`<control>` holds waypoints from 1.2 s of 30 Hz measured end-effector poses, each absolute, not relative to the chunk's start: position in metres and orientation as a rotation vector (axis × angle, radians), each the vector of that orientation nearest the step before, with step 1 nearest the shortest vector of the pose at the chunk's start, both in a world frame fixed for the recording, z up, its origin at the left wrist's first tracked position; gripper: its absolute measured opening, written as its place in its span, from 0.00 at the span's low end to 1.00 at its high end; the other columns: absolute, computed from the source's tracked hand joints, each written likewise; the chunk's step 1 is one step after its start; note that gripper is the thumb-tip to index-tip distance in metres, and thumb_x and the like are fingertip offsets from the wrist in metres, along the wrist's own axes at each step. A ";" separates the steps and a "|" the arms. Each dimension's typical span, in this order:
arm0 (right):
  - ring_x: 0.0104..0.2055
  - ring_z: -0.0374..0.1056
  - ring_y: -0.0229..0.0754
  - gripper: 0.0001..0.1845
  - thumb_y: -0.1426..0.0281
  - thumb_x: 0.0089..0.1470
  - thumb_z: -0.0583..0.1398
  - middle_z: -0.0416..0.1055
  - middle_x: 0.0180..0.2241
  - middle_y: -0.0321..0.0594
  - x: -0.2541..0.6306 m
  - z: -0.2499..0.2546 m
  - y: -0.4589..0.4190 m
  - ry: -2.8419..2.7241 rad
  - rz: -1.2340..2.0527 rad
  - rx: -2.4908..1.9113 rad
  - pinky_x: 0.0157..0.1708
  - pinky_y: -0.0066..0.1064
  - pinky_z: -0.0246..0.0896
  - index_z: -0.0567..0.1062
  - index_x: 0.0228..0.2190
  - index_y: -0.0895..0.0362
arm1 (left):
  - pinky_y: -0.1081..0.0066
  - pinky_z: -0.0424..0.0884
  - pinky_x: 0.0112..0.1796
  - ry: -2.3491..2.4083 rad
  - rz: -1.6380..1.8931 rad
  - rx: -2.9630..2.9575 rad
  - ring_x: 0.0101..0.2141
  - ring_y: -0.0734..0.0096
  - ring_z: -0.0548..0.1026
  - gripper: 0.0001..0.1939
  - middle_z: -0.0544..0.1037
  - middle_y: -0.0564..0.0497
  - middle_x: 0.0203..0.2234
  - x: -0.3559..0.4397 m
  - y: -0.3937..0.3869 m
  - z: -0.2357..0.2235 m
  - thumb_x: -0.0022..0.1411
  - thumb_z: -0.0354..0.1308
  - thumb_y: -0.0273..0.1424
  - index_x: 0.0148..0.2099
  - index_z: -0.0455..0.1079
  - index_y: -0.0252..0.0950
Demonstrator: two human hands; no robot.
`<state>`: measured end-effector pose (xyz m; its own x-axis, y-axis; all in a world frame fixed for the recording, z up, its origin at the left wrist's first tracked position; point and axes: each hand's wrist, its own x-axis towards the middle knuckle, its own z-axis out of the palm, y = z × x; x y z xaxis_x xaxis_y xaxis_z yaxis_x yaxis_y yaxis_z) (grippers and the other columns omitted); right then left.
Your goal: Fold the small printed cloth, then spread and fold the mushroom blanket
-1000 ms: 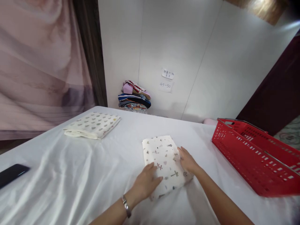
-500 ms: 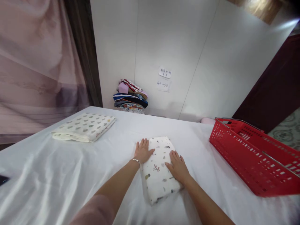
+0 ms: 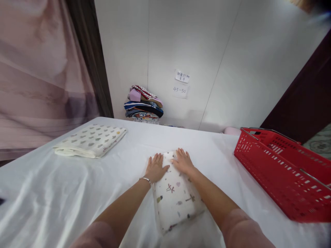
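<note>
Red basket (image 3: pixel 276 177) on your R, other folded cloth (image 3: pixel 90 139) far L on worktop (image 3: pixel 124 162). Tree-print cloth (image 3: pixel 173 203) lies folded betw. them. L grip (image 3: pixel 155 168) & R grip (image 3: pixel 183 162) released, palms dn, fingers fwd, touching its far end.

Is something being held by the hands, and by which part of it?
Nothing is held: the left hand and right hand rest open on the folded cloth, near its far end.

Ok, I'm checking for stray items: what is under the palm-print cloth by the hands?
The palm-print cloth lies on a white sheet, which shows around its edges. What is directly beneath is covered, so I cannot tell.
</note>
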<state>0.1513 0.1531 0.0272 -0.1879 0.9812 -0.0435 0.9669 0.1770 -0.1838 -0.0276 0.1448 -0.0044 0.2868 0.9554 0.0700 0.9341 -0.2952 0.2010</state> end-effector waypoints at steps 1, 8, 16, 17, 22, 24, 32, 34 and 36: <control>0.65 0.30 0.45 0.38 0.51 0.57 0.43 0.37 0.64 0.47 0.153 0.023 0.160 -2.329 0.286 -1.984 0.60 0.43 0.25 0.47 0.61 0.63 | 0.53 0.37 0.59 1.787 0.267 2.426 0.62 0.58 0.41 0.36 0.47 0.44 0.63 -0.028 0.145 -0.005 0.61 0.35 0.49 0.64 0.47 0.31; 0.65 0.25 0.44 0.40 0.49 0.57 0.38 0.33 0.64 0.44 0.164 -0.001 0.168 -2.313 0.279 -2.016 0.59 0.44 0.23 0.43 0.61 0.63 | 0.53 0.37 0.59 1.808 0.257 2.437 0.62 0.59 0.41 0.37 0.48 0.46 0.63 -0.027 0.146 -0.009 0.61 0.35 0.50 0.64 0.46 0.30; 0.65 0.26 0.44 0.37 0.53 0.58 0.42 0.33 0.64 0.43 0.164 0.017 0.162 -2.334 0.411 -2.037 0.60 0.45 0.25 0.45 0.61 0.60 | 0.52 0.37 0.59 1.794 0.238 2.391 0.63 0.59 0.39 0.36 0.45 0.47 0.64 -0.026 0.145 -0.002 0.61 0.36 0.50 0.65 0.46 0.34; 0.65 0.26 0.44 0.36 0.53 0.57 0.43 0.33 0.64 0.44 0.167 0.018 0.157 -2.326 0.427 -2.038 0.59 0.46 0.25 0.46 0.61 0.60 | 0.52 0.37 0.59 1.785 0.236 2.376 0.63 0.59 0.39 0.36 0.45 0.47 0.64 -0.026 0.145 0.000 0.61 0.36 0.50 0.65 0.45 0.34; 0.65 0.31 0.45 0.36 0.56 0.56 0.48 0.36 0.64 0.47 0.197 0.010 0.104 -2.168 0.485 -2.030 0.60 0.43 0.34 0.48 0.60 0.61 | 0.52 0.38 0.59 1.737 0.328 2.278 0.63 0.58 0.37 0.35 0.41 0.47 0.64 -0.028 0.140 0.003 0.60 0.40 0.49 0.64 0.46 0.35; 0.65 0.36 0.45 0.37 0.57 0.55 0.49 0.37 0.64 0.48 0.214 0.003 0.073 -2.097 0.554 -1.978 0.59 0.38 0.39 0.47 0.61 0.62 | 0.55 0.43 0.58 1.778 0.486 2.181 0.63 0.58 0.38 0.35 0.41 0.45 0.64 -0.031 0.133 0.000 0.61 0.41 0.48 0.64 0.47 0.33; 0.60 0.51 0.48 0.36 0.55 0.54 0.51 0.54 0.59 0.44 0.249 -0.022 -0.008 -1.751 0.567 -1.799 0.57 0.42 0.48 0.52 0.60 0.57 | 0.66 0.64 0.44 1.925 0.677 1.490 0.47 0.58 0.70 0.29 0.71 0.39 0.47 -0.043 0.120 0.012 0.55 0.53 0.41 0.55 0.57 0.32; 0.58 0.54 0.50 0.37 0.55 0.52 0.52 0.58 0.57 0.47 0.246 -0.024 -0.009 -1.684 0.564 -1.828 0.55 0.43 0.51 0.52 0.60 0.59 | 0.67 0.66 0.39 1.922 0.635 1.435 0.43 0.56 0.72 0.30 0.73 0.38 0.44 -0.042 0.127 0.016 0.50 0.58 0.41 0.52 0.61 0.31; 0.57 0.56 0.51 0.38 0.56 0.51 0.53 0.60 0.55 0.48 0.239 -0.024 -0.007 -1.639 0.564 -1.838 0.54 0.43 0.53 0.53 0.59 0.60 | 0.69 0.67 0.36 1.904 0.637 1.405 0.41 0.58 0.73 0.29 0.75 0.39 0.42 -0.042 0.136 0.018 0.47 0.61 0.39 0.50 0.63 0.32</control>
<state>0.2393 -0.0070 -0.0236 0.1448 0.9863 0.0793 0.7290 -0.0522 -0.6825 -0.0423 0.1359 0.0176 -0.1885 0.9544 -0.2314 0.6229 0.2983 0.7232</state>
